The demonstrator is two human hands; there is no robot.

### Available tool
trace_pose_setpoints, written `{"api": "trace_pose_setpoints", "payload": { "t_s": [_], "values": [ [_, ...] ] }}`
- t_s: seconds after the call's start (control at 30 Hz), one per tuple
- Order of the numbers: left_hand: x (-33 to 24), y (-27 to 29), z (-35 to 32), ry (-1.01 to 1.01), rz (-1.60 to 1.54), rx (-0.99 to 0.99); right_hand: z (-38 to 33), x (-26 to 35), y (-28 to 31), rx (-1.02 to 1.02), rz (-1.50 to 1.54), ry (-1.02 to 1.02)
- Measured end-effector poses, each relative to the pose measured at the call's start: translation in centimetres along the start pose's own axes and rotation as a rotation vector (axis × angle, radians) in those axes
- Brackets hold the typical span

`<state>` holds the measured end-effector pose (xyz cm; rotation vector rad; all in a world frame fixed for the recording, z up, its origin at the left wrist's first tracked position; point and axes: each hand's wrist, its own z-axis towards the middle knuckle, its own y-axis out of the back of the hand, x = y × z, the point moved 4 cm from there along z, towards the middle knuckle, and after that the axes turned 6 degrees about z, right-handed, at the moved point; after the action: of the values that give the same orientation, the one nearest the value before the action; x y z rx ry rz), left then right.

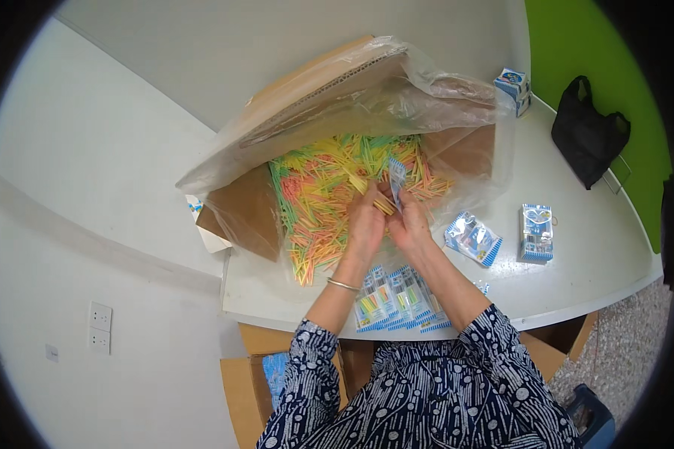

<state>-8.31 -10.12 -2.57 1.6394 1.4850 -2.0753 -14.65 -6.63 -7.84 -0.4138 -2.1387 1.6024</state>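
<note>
My left hand [365, 223] is closed around a small bundle of thin yellow sticks [358, 182], their ends poking out past the fingers. Close beside it, my right hand [412, 221] pinches a small clear packet with blue-and-white print [397, 173], held upright. Both hands are over the near part of a large heap of thin sticks [314, 198] in yellow, green, orange and pink. The heap lies in an open cardboard box [240, 213] lined with clear plastic. Under my forearms, several flat packets [403, 298] with coloured sticks inside lie overlapped at the table's front edge.
To the right on the white table [577, 273] are a blue-and-white bag [473, 238] and a stack of packets [537, 232]. Small boxes [513, 90] stand at the back right, near a black bag [590, 135]. Open cartons [247, 389] sit below the front edge.
</note>
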Motion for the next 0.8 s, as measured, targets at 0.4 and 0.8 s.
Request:
{"api": "trace_pose_setpoints", "payload": {
  "t_s": [0.4, 0.8],
  "values": [
    [2.8, 0.5, 0.2, -0.232, 0.34, -0.238, -0.3, 0.6, -0.7, -0.016, 0.056, 0.013],
    [-0.8, -0.2, 0.2, -0.104, 0.223, -0.202, -1.5, 6.2, -1.0, 0.174, -0.4, 0.224]
  ]
}}
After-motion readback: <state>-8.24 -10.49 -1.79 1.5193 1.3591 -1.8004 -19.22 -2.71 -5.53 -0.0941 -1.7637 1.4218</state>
